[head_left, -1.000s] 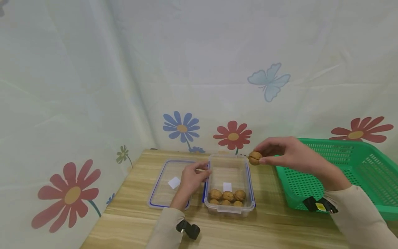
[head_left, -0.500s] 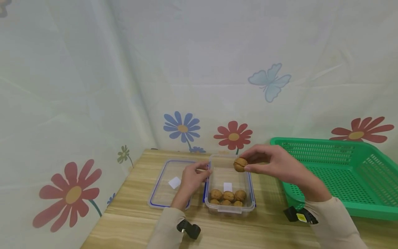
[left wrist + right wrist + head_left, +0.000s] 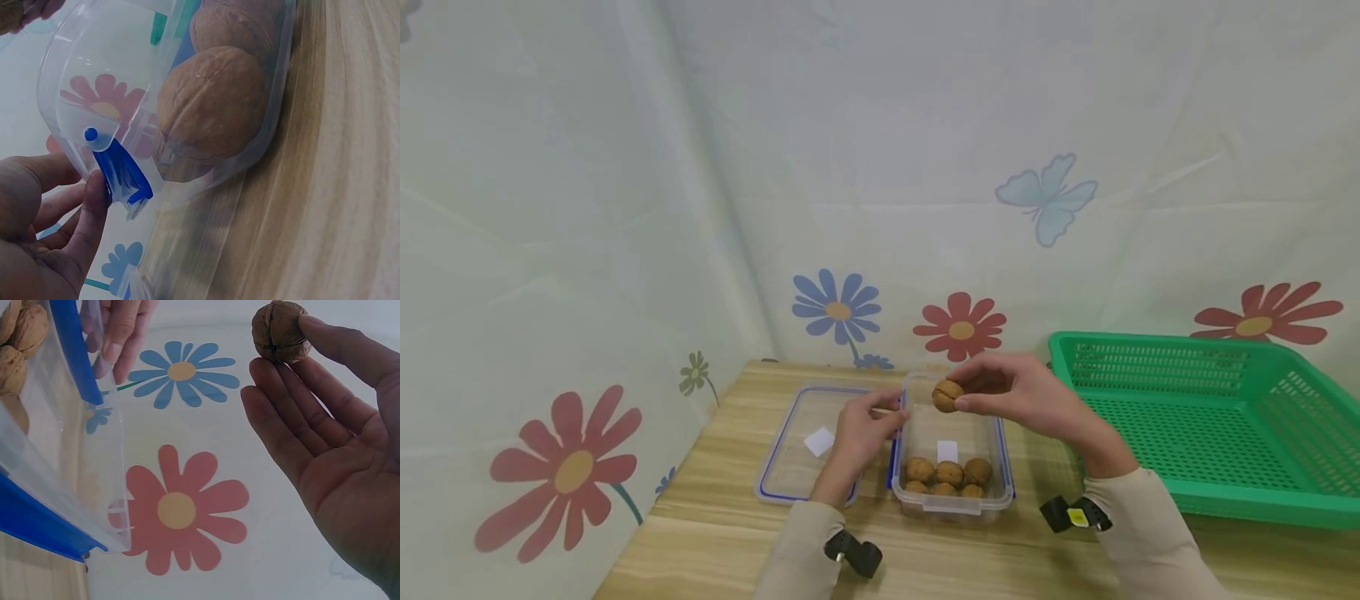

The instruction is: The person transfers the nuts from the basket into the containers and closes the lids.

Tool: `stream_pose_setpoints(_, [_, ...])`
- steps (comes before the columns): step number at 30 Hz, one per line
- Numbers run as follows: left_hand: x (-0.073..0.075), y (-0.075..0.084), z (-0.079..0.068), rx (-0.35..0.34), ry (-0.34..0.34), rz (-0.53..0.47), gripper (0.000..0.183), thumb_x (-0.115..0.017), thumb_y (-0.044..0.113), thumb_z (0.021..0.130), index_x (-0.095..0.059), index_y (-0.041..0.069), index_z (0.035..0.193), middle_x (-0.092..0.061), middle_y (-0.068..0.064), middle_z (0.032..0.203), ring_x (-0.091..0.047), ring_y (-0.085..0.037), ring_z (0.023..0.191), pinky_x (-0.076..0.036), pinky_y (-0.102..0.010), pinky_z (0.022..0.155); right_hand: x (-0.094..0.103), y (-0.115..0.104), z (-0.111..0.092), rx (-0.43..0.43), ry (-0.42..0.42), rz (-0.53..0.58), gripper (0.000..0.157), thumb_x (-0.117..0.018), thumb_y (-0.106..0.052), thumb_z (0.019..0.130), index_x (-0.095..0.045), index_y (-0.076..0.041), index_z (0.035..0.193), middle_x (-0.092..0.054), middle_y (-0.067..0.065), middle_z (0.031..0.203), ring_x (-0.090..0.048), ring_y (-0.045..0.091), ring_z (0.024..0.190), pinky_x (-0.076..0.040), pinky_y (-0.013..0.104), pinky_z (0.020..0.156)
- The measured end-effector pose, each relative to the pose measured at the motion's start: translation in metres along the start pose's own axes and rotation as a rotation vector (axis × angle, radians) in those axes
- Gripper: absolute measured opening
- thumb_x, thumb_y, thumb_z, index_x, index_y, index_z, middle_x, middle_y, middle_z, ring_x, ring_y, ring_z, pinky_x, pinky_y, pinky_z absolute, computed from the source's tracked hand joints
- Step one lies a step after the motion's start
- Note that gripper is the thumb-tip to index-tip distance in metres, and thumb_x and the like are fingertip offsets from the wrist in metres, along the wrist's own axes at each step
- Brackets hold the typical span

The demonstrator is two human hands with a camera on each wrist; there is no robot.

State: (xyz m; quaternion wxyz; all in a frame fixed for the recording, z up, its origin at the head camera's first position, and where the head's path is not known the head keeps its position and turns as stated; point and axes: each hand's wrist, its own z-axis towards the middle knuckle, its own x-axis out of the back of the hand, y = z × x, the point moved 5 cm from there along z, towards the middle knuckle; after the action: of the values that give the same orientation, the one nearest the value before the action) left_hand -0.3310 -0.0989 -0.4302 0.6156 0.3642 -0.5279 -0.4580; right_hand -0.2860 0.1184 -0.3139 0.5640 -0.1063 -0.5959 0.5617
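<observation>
My right hand (image 3: 1026,398) pinches a walnut (image 3: 947,396) between thumb and fingertips, above the far part of a clear plastic food container (image 3: 953,504). In the right wrist view, the held walnut (image 3: 280,331) shows its seam and is apart from the container. Several walnuts (image 3: 949,472) sit in rows at the container's near end; a white paper square (image 3: 947,451) lies just beyond them. My left hand (image 3: 861,429) holds the container's left side. The left wrist view has its thumb and fingers at the wall by a blue latch (image 3: 119,172).
Left of the container, partly under my left forearm, lies its clear lid (image 3: 790,454) with a blue seal and a white paper square (image 3: 819,441). A green perforated basket (image 3: 1247,496) stands to the right. Behind the wooden table (image 3: 692,533) hangs a flowered curtain (image 3: 887,167).
My right hand has carried the walnut leftward, from beside the basket to over the container. My left hand stays in place at the container's side.
</observation>
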Motion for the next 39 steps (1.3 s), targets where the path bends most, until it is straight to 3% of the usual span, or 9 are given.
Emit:
stream_pose_setpoints(11, [0.000,0.002,-0.001,-0.004,-0.006,0.025,0.036,-0.073,0.014,0.087,-0.067,0.005,0.121,-0.068,-0.008,0.100,-0.068,-0.016,0.076,-0.058,-0.028,0.063,-0.014,0.020,0.006,-0.019,-0.037,0.043,0.029,-0.074,-0.024,0.088,-0.067,-0.015,0.114,-0.069,0.002,0.103,-0.067,0.020,0.093,-0.056,0.032,0.082])
stream_pose_setpoints(30, [0.001,0.003,0.000,-0.016,-0.002,0.010,0.035,-0.074,0.012,0.087,-0.067,0.004,0.120,-0.069,-0.009,0.098,-0.068,-0.016,0.072,-0.058,-0.028,0.062,-0.046,0.055,0.020,-0.017,-0.078,-0.088,0.022,-0.074,-0.022,0.088,-0.069,-0.014,0.107,-0.068,-0.005,0.099,-0.064,0.013,0.090,-0.055,0.027,0.080])
stream_pose_setpoints(39, [0.000,0.003,-0.001,-0.013,-0.003,0.010,0.036,-0.074,0.014,0.087,-0.067,0.003,0.120,-0.069,-0.009,0.099,-0.069,-0.017,0.071,-0.058,-0.029,0.062,-0.061,0.065,0.023,-0.019,-0.102,-0.085,0.018,-0.072,-0.018,0.089,-0.068,-0.013,0.106,-0.069,-0.005,0.097,-0.065,0.013,0.088,-0.055,0.026,0.078])
